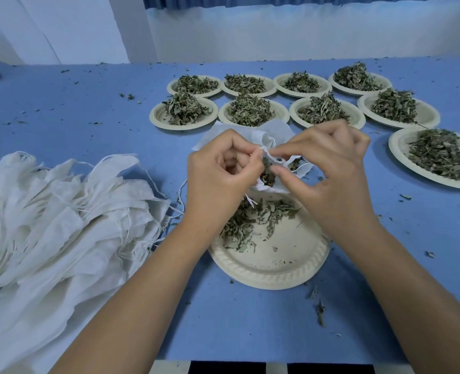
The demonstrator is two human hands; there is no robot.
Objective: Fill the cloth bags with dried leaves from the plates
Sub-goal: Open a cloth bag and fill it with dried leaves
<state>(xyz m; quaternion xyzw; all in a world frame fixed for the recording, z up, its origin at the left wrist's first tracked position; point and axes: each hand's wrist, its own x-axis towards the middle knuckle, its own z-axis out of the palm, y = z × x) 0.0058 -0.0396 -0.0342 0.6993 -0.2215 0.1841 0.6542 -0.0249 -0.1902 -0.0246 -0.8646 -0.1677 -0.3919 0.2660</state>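
A small white cloth bag [250, 134] is held above the near paper plate [277, 268], its mouth toward me. My left hand [218, 174] pinches the left rim of the bag's mouth. My right hand [328, 168] pinches the right rim, with dried leaves [267, 171] at the opening between my fingertips. A thin scatter of dried leaves [253, 217] lies on the near plate's far half, partly hidden by both hands. The bag's drawstring hangs below my left hand.
A heap of empty cloth bags [61, 211] with loose strings lies at the left on the blue table [250, 319]. Several plates piled with leaves stand in two rows behind, one more plate [439, 157] at the right. Leaf crumbs dot the table.
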